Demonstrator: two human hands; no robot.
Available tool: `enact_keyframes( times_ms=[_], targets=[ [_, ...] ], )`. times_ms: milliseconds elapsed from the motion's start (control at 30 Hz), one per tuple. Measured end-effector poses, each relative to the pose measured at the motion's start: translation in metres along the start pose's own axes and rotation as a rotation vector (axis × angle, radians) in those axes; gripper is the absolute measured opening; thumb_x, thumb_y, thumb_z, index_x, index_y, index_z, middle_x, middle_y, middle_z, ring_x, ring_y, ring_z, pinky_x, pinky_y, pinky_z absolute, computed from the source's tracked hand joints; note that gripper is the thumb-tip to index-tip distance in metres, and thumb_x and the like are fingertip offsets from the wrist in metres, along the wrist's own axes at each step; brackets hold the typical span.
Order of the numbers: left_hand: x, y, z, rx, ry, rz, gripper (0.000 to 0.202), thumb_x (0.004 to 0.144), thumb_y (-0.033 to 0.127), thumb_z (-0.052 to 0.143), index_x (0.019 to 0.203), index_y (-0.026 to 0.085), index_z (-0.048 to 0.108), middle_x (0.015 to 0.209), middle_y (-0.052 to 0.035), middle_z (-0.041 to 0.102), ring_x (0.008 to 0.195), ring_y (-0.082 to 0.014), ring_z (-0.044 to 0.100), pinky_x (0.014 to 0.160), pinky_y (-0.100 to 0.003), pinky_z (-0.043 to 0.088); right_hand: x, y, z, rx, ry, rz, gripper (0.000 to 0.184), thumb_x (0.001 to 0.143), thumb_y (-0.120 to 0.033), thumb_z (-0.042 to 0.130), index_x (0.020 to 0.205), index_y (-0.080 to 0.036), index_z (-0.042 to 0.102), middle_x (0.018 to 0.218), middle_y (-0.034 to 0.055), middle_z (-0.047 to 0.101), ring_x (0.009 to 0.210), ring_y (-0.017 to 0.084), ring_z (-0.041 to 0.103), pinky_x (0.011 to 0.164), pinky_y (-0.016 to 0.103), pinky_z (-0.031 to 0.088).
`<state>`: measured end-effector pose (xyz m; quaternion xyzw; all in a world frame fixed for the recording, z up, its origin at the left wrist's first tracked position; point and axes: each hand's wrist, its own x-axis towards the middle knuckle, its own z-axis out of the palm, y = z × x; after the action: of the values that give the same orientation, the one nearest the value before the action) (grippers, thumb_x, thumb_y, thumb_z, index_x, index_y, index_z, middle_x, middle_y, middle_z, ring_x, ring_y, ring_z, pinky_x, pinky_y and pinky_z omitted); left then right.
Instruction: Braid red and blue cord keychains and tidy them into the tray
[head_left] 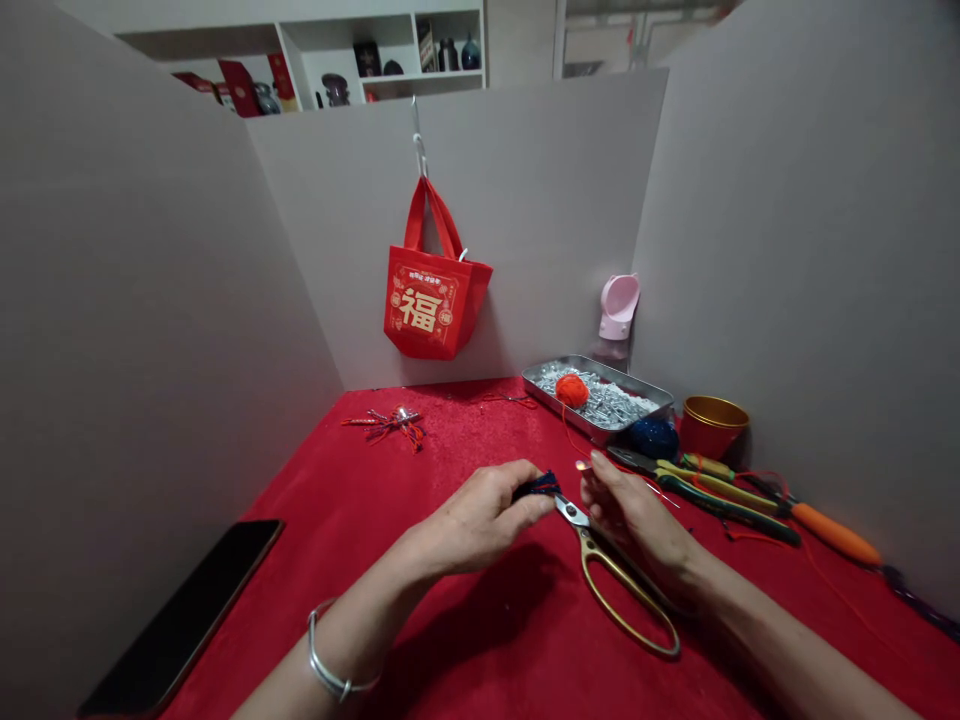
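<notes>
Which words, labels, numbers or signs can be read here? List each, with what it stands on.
"福": large, gold, on the front of the red fabric tote bag.
Same bag: the small line above and the little round emblems are too small to read surely.
Dark upright box with pale print on the shelf: too blurred.

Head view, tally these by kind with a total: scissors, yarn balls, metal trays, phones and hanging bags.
Scissors: 1
Yarn balls: 2, one orange-red ball and one blue ball
Metal tray: 1
Phone: 1
Hanging bag: 1
Total: 6
</notes>
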<state>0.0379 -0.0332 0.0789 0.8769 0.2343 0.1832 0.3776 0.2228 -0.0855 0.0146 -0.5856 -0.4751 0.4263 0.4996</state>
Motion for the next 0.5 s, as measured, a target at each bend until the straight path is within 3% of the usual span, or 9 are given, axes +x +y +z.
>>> enact_keyframes(
  times_ms=[133, 367, 500],
  targets=[
    [0.0002, -0.0014, 0.0004, -0.153, 0.028, 0.033, 0.023, 0.084, 0.033, 0.044, 0.083, 0.014, 0.055, 0.069, 0.0022, 0.048, 0.062, -0.0082, 0.038, 0.059, -0.022, 0.035, 0.0001, 0.0011, -0.0005, 0.043, 0.008, -0.009, 0.047, 0.08, -0.061, 0.037, 0.063, -0.018, 0.044, 0.054, -0.0038, 0.04, 0.047, 0.009, 0.033, 0.045, 0.022, 0.028],
    [0.0002, 0.0047, -0.0015, -0.062, 0.063, 0.038, 0.032, 0.086, 0.034, 0.039, 0.065, 0.014, 0.052, 0.06, 0.0032, 0.041, 0.058, -0.0079, 0.037, 0.057, -0.022, 0.033, 0.0003, 0.0016, -0.0007, 0.059, 0.0, 0.063, 0.05, 0.078, -0.064, 0.036, 0.06, -0.018, 0.045, 0.049, -0.0038, 0.039, 0.043, 0.008, 0.033, 0.041, 0.022, 0.024],
    [-0.0016, 0.0033, -0.0016, 0.0, -0.03, 0.023, 0.038, 0.088, 0.043, 0.03, 0.086, 0.015, 0.056, 0.062, 0.0037, 0.037, 0.057, -0.0082, 0.034, 0.053, -0.021, 0.033, 0.0015, 0.0029, -0.0015, 0.065, -0.003, 0.066, 0.051, 0.078, -0.064, 0.036, 0.058, -0.018, 0.044, 0.046, -0.004, 0.038, 0.041, 0.008, 0.03, 0.039, 0.021, 0.021]
  ],
)
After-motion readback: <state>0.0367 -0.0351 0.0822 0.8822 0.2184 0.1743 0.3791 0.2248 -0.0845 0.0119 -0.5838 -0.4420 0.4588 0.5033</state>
